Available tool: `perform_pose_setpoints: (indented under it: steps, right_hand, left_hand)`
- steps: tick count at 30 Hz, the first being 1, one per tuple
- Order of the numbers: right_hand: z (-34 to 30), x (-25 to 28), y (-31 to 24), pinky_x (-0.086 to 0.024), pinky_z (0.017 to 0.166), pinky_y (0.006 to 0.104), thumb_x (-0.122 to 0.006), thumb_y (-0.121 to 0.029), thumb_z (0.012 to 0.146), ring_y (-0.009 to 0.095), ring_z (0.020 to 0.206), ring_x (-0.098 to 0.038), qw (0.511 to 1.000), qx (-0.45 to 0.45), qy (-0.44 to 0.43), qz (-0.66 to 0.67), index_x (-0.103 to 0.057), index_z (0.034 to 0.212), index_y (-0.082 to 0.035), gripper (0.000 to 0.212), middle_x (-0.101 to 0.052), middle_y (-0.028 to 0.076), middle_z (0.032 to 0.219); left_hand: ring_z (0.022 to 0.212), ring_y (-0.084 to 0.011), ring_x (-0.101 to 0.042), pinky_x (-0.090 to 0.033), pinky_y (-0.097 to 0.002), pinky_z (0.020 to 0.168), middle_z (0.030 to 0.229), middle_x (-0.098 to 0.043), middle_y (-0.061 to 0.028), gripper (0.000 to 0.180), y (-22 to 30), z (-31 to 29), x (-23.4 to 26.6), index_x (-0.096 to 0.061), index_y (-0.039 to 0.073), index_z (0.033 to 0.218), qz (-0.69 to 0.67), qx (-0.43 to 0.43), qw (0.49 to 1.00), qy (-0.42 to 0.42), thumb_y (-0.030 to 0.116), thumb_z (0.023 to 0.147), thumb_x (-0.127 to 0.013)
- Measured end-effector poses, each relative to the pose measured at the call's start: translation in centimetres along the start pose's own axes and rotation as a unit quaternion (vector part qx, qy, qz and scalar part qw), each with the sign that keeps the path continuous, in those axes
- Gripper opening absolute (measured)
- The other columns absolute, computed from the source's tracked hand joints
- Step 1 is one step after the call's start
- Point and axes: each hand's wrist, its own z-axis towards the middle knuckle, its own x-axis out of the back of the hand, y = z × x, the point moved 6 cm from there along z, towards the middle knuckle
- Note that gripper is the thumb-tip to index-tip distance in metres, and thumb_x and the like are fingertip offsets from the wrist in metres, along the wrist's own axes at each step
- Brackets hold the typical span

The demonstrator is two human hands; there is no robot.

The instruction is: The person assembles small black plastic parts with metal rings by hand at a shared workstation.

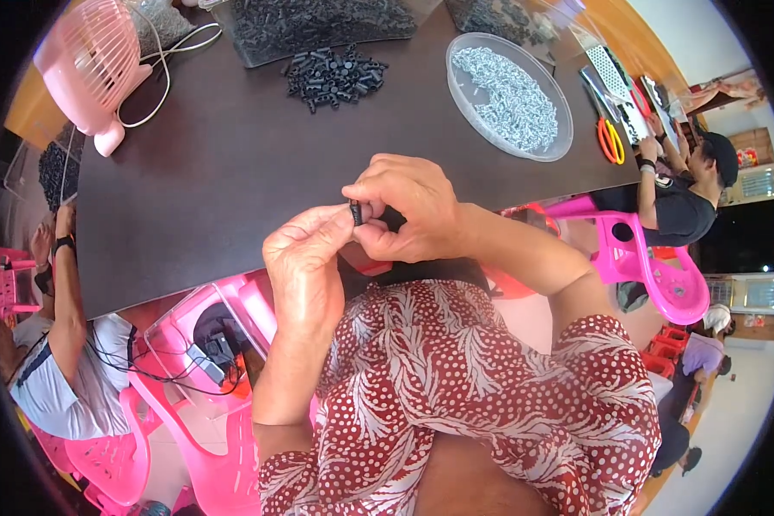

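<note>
Between my two hands, just over the table's near edge, is a small black plastic piece (356,213). My left hand (305,249) pinches it from the left with thumb and finger. From the right, the fingertips of my right hand (413,206) close on the same piece. Whether a second tiny part sits between the right fingers cannot be made out. Farther off on the dark table (206,198) lies a loose pile of black plastic pieces (334,77). To its right, a round clear tray (561,146) carries many small silvery parts (516,103).
A pink fan (95,64) with a white cord stands at the far left. Behind the pile is a clear bin (258,58) of black parts. Orange-handled scissors (611,142) lie at the right. Co-workers sit on both sides, near pink chairs (662,275).
</note>
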Motion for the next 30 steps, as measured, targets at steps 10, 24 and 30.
perform_pose_setpoints:
  steps: [10,24,30]
  right_hand:
    - [0.2,0.5,0.0,-0.045,0.052,0.0286,-0.068,0.004,0.061,0.019,0.058,-0.054,0.999,-0.012,0.002,0.030,-0.057,0.098,0.002,0.039,-0.059,0.009,0.077]
    - [-0.2,0.1,-0.1,-0.042,0.045,0.0278,-0.066,0.004,0.057,0.017,0.046,-0.049,0.999,0.035,-0.004,-0.020,-0.056,0.091,0.001,0.035,-0.054,0.005,0.066]
    - [-0.3,0.5,1.1,-0.044,0.048,0.0292,-0.068,0.003,0.059,0.019,0.051,-0.052,1.000,0.022,0.015,-0.008,-0.055,0.094,0.001,0.037,-0.056,0.007,0.070]
  left_hand:
    - [0.077,-0.0184,-0.063,-0.048,-0.0275,0.076,0.084,-0.066,-0.0145,0.012,0.1,0.0,-0.5,-0.063,-0.008,0.086,-0.027,0.030,0.999,-0.010,0.001,0.081,-0.058]
    - [0.067,-0.0133,-0.057,-0.044,-0.0247,0.067,0.077,-0.065,-0.0081,0.014,-0.6,-0.1,-0.2,-0.064,-0.006,0.086,-0.010,0.012,1.000,0.025,0.004,0.077,-0.065]
    - [0.073,-0.0176,-0.061,-0.046,-0.0248,0.073,0.082,-0.065,-0.0133,0.016,-0.2,0.5,-1.2,-0.063,-0.010,0.085,-0.030,0.028,0.999,0.005,-0.001,0.081,-0.050]
